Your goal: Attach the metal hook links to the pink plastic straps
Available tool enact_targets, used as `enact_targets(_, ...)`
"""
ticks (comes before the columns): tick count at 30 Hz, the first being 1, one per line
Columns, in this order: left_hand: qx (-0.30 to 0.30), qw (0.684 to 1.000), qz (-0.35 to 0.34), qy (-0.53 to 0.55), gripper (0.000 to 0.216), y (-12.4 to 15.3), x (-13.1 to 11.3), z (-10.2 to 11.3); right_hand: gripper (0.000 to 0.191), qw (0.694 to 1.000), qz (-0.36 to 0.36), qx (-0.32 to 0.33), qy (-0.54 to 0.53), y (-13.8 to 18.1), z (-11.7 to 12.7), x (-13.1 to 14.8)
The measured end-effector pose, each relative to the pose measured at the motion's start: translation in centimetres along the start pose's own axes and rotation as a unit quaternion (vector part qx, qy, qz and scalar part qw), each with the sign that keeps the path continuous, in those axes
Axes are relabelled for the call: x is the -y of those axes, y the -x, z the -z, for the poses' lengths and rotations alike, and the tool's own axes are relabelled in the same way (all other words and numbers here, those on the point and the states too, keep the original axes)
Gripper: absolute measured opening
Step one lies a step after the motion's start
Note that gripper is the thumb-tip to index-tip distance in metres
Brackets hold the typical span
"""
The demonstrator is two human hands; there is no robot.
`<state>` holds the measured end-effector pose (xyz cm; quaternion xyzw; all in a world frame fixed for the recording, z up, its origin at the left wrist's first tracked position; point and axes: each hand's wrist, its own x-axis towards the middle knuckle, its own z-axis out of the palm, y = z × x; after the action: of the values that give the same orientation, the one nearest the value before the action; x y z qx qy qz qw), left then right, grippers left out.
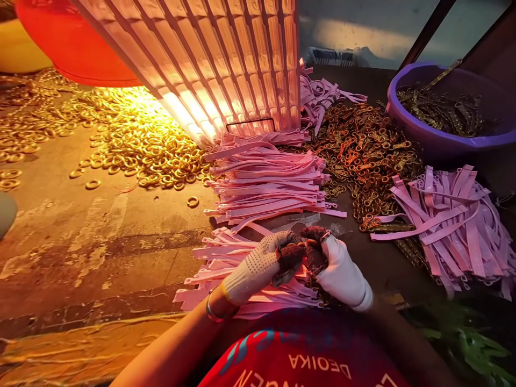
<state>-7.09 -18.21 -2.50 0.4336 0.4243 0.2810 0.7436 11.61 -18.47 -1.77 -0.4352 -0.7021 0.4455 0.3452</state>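
Observation:
My left hand (262,263) and my right hand (332,263), both in white knit gloves with dark fingertips, meet over a stack of pink plastic straps (209,252). Fingers of both hands are pinched together around a small brown metal piece (305,244) and a strap end. A second stack of pink straps (266,183) lies just beyond my hands. A heap of brown metal clasps (363,150) spreads to the right of it.
Gold rings (133,140) lie scattered at the left. A tall bundle of pink straps (226,59) stands at the back, beside a red basin (68,43). A purple basin (447,134) holds more clasps. Loose pink straps (455,226) lie at the right.

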Motion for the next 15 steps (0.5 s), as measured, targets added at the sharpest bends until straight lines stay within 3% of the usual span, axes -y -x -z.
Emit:
enact_targets(2, -0.016, 0.997, -0.025, -0.072, 0.035, 0.2, -0.2, -0.1, 0.051, 0.994, 0.027, -0.001, 0.106, 0.2, 0.0, -0.2)
enact_targets(5, -0.059, 0.987, -0.058, -0.137, 0.027, 0.3, -0.6, -0.1, 0.068, 0.959, 0.065, 0.051, 0.272, 0.0, 0.3, -0.3)
enact_targets(10, -0.060, 0.998, 0.009, -0.035, 0.029, -0.8, -0.9, -0.1, 0.024, 0.883, 0.015, 0.128, 0.451, -1.5, 1.0, 0.7)
enact_targets(12, -0.058, 0.998, 0.024, 0.010, 0.030, -1.3, -1.1, -0.1, 0.022, 0.881, 0.012, 0.138, 0.453, -2.0, 1.0, 0.9)
enact_targets(15, -0.063, 0.995, 0.028, 0.071, 0.029, -1.8, -1.6, -0.1, 0.028, 0.924, -0.006, 0.121, 0.364, -2.0, 0.8, 0.3)
